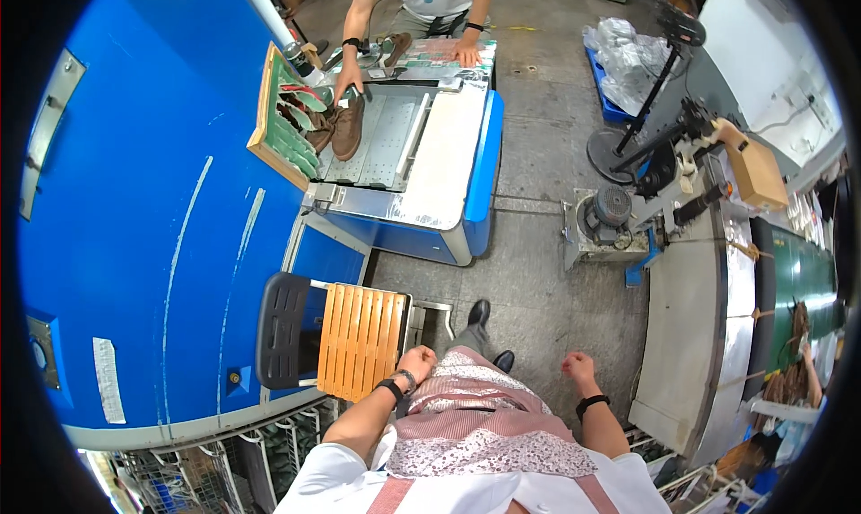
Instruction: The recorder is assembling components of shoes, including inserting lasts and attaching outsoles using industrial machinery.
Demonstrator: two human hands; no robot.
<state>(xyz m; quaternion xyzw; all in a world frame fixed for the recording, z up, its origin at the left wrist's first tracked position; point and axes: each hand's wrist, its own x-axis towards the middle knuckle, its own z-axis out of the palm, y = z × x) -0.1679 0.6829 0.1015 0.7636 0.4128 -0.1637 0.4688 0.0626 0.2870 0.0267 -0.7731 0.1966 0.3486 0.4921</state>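
My left hand (418,363) hangs at my side with its fingers curled in and nothing visible in it. It is beside the slatted wooden seat of a folding chair (360,339) with a black backrest. On the other side of my apron (480,406), my right hand (578,368) is loosely closed, also with nothing visible in it, above the floor. Ahead of me, a brown shoe (348,130) lies on the perforated metal bed (381,137) of a blue machine. A co-worker's hand (348,82) reaches to its near end, and another brown shoe is partly hidden beside it.
A large blue machine housing (134,245) fills the left side. Green strips hang at its wood-framed opening (269,119). On the right stand a motor (613,206), a black pole stand (641,101), a bench and a green conveyor (803,263). Clear bags (619,52) fill a blue crate.
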